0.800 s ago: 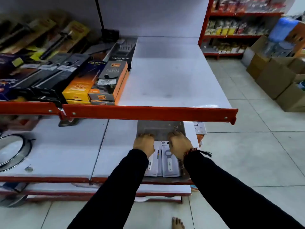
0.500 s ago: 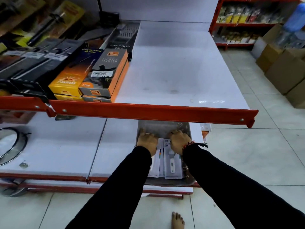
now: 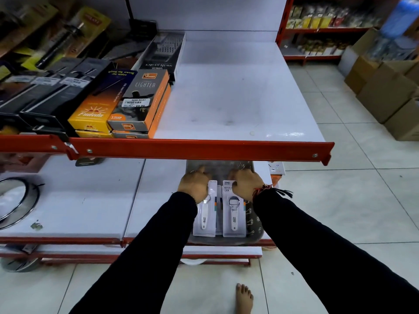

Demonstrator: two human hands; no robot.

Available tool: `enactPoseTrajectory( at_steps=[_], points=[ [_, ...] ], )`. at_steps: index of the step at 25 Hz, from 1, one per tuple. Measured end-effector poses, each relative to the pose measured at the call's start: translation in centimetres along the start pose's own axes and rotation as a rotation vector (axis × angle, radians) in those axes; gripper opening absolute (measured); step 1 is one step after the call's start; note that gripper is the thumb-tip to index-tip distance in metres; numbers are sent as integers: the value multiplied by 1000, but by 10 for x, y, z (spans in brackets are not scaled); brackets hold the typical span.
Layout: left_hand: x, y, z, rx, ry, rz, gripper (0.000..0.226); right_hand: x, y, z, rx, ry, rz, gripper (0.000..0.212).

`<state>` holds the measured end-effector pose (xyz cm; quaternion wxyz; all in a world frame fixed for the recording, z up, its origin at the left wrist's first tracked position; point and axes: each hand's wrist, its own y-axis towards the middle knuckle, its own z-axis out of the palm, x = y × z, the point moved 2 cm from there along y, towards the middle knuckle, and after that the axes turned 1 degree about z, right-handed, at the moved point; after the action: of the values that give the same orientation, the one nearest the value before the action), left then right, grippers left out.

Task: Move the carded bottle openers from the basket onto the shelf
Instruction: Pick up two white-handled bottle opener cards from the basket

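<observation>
Resting two hands [image 3: 194, 186] [image 3: 246, 185] on two carded bottle openers [image 3: 205, 213] [image 3: 234, 211].

Head-worn view, forward and down, close over shelving [image 3: 226, 98].

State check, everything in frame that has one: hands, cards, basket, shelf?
left hand: down in the basket, on top of the left card
right hand: down in the basket, on top of the right card
bottle opener cards: two, flat, side by side, not lifted
basket: on lower shelf, holding the cards
upper shelf: right part bare
</observation>
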<state>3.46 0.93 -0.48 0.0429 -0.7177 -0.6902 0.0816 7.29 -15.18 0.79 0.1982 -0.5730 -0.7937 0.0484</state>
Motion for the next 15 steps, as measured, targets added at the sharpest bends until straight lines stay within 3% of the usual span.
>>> enactPoseTrajectory(
  at_steps=[5,15],
  points=[
    [1,-47,-29,-126,77,97,32,16,-54,-10,-144,-22,-85,43],
    [-5,-129,-126,-365,-22,145,32,45,-140,-76,-483,-223,-132,58]
  ],
)
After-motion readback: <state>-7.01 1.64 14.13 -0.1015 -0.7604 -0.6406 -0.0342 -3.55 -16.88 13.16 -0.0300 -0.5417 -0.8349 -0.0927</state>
